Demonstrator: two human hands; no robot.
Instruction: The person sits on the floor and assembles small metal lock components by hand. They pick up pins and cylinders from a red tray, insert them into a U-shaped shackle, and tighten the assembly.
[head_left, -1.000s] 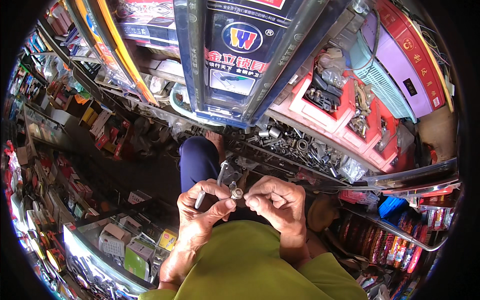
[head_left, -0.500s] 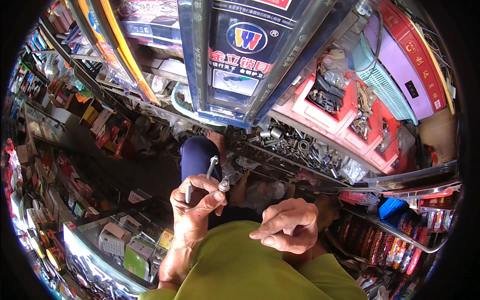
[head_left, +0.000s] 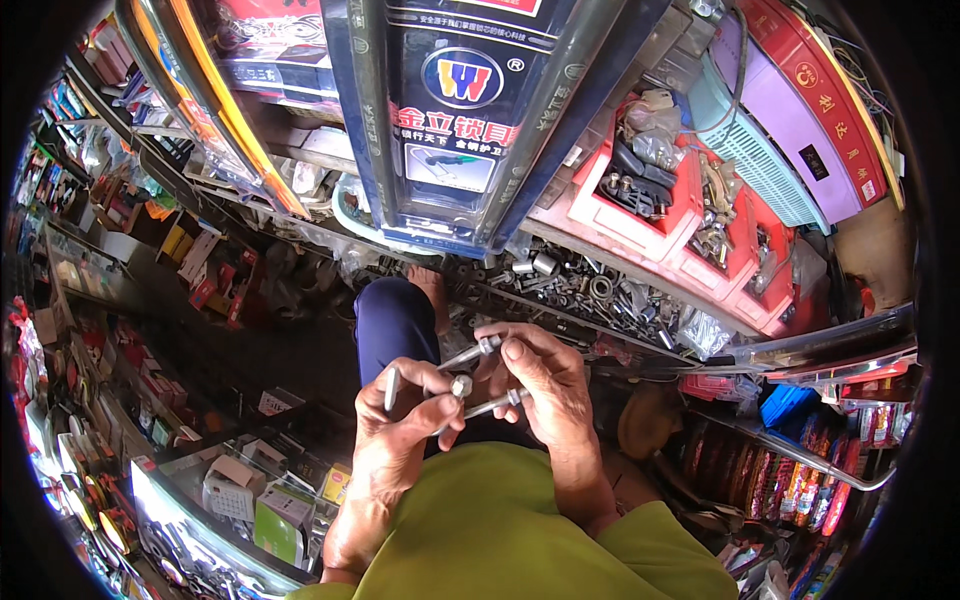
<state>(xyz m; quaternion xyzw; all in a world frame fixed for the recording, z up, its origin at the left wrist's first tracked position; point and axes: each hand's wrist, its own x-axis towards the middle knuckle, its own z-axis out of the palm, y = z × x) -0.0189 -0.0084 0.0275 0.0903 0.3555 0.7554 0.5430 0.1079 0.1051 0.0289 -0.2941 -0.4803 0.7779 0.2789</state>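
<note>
My left hand [head_left: 392,440] is closed on several silvery metal bolts, which stick out between its fingers. One bolt [head_left: 461,387] shows its head end at the thumb tip, and the shank of another [head_left: 391,388] pokes up beside the knuckles. My right hand [head_left: 558,400] meets the left in front of my shirt, thumb and fingers closed at the head ends of two longer bolts. The upper bolt [head_left: 465,355] and the lower bolt [head_left: 488,406] both span the gap between the hands. Fingers partly hide their shanks.
Ahead, a tray of loose metal hardware [head_left: 590,290] runs below red bins [head_left: 640,205] of fittings. A dark blue display panel [head_left: 455,215] stands before me. Left lies a glass case [head_left: 200,530] with small boxes; right, a metal rail [head_left: 800,470] fronts colourful packets.
My right hand has moved left and up to the left hand, and its fingers have closed at the bolts. Two bolts now stretch between the hands. The view has shifted slightly.
</note>
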